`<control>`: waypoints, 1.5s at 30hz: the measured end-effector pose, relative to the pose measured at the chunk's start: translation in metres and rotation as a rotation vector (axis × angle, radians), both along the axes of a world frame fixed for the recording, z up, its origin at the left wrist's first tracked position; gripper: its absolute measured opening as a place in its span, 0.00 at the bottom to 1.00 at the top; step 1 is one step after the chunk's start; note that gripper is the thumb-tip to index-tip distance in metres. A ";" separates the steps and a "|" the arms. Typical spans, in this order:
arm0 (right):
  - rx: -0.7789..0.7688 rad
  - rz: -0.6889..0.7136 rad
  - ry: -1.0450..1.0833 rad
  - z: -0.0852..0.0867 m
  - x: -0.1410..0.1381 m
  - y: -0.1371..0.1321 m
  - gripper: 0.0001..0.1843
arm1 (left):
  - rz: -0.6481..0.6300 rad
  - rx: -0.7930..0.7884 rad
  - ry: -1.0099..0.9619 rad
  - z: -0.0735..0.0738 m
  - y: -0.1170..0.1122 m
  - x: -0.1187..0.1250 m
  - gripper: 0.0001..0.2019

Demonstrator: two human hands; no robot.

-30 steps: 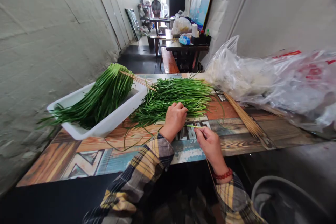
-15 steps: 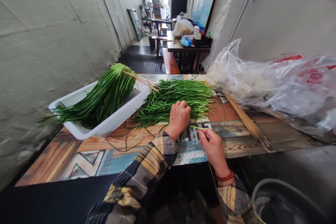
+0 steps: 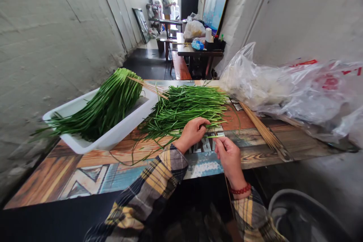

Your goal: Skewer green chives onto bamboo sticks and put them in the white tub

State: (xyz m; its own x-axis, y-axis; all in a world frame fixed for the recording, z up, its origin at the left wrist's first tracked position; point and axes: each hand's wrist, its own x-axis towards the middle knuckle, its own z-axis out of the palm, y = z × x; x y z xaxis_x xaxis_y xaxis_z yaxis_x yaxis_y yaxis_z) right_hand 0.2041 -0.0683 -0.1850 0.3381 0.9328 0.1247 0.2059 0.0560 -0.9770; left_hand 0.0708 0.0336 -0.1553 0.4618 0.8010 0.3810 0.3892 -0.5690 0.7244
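Observation:
A pile of green garlic chives (image 3: 190, 102) lies across the table, pale ends to the right. At the pile's near edge, my left hand (image 3: 194, 132) has its fingers curled and pinched around a chive stalk. My right hand (image 3: 229, 157) is closed on a thin bamboo skewer (image 3: 229, 193), whose shaft runs down below the hand. A short piece of chive (image 3: 214, 136) shows at its fingertips, pointing left. Skewered chives (image 3: 113, 98) fill a white plastic tray (image 3: 113, 136) on the left, their skewer ends leaning over its right rim.
Loose bamboo skewers (image 3: 261, 126) lie right of the pile, beside clear plastic bags (image 3: 297, 87). A grey bucket (image 3: 300, 196) stands below the table (image 3: 127, 177) at the right. Walls flank both sides. Farther back are another table (image 3: 195, 49), a bench (image 3: 180, 66) and a standing person (image 3: 166, 3).
My left hand has shifted from over the chives to their pale ends, nearer the right fingertips. My right hand keeps its pinch. The view has turned slightly right.

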 end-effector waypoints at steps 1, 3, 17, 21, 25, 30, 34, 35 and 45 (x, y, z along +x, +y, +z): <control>0.004 -0.003 0.001 0.000 0.000 0.000 0.16 | -0.019 -0.014 -0.001 0.001 -0.001 0.000 0.12; 0.018 -0.012 0.005 0.000 0.000 0.001 0.16 | -0.062 -0.030 -0.012 0.003 -0.002 0.000 0.09; 0.059 -0.060 0.030 0.000 0.002 0.002 0.18 | -0.093 0.051 -0.043 0.014 -0.003 -0.007 0.12; 0.050 -0.064 0.059 0.000 0.002 0.003 0.19 | -0.116 -0.003 -0.014 0.015 -0.005 -0.010 0.16; 0.054 -0.045 0.034 0.002 0.003 0.001 0.19 | -0.137 -0.039 0.018 0.015 -0.007 -0.009 0.09; 0.056 -0.033 -0.007 0.001 0.003 0.001 0.19 | -0.164 -0.057 0.003 0.015 -0.009 -0.007 0.06; 0.045 -0.062 0.068 0.001 0.002 0.002 0.19 | -0.192 -0.065 -0.030 0.020 -0.009 -0.009 0.07; 0.044 -0.074 0.110 0.001 0.002 0.003 0.19 | -0.195 -0.068 -0.037 0.021 -0.009 -0.010 0.07; 0.076 -0.119 0.216 0.003 0.003 0.001 0.20 | -0.189 -0.120 -0.049 0.023 -0.011 -0.008 0.09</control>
